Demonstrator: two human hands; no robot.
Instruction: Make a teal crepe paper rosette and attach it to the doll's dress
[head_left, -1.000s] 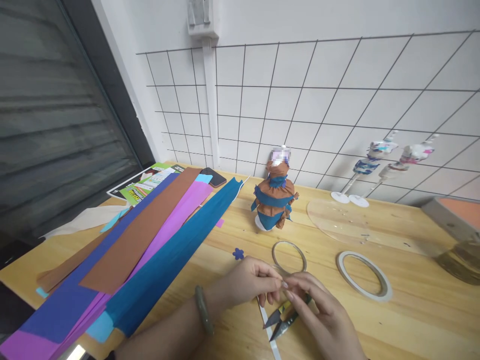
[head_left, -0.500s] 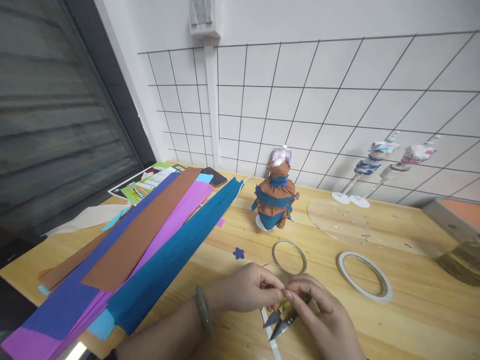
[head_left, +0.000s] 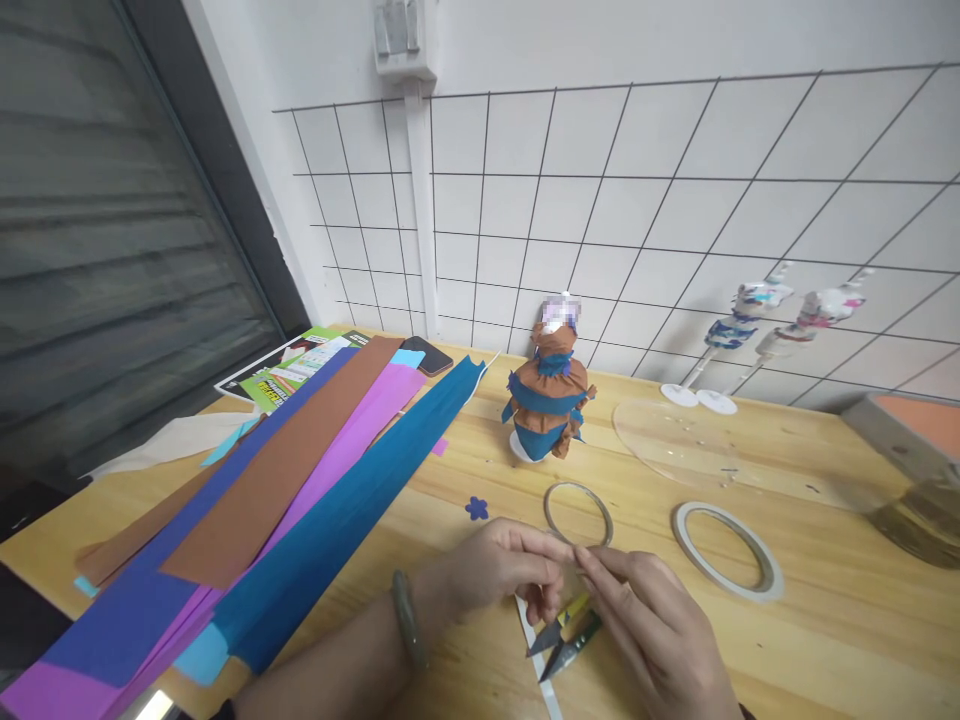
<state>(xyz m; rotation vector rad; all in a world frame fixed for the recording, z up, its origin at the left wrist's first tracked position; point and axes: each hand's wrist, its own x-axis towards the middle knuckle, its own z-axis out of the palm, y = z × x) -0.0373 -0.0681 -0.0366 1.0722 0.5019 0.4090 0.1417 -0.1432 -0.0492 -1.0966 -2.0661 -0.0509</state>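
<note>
My left hand [head_left: 517, 568], with a green bangle [head_left: 406, 618] on its wrist, stretches its index finger to meet the pinched fingertips of my right hand [head_left: 651, 612]. Its other fingers are curled in. Anything between the touching fingertips is too small or hidden to make out. Below them on the table lie thread snips [head_left: 564, 648] with spread blades and a yellow part. A white strip [head_left: 550, 690] runs under the snips. Just beyond my hands is a thin tape roll [head_left: 551, 500], and a dark blue paper flower [head_left: 477, 508] lies to its left.
A brown and teal paper-wrapped figure [head_left: 551, 400] stands near the wall. Long paper strips [head_left: 345, 500] cover the left, with a phone [head_left: 427, 354] behind them. To the right are a wider tape roll [head_left: 686, 540], a clear disc [head_left: 645, 440] and two stick figures [head_left: 735, 335].
My left index finger has straightened out from its pinch. The meeting point of my fingertips has risen slightly away from the snips, and more of the snips' yellow part shows.
</note>
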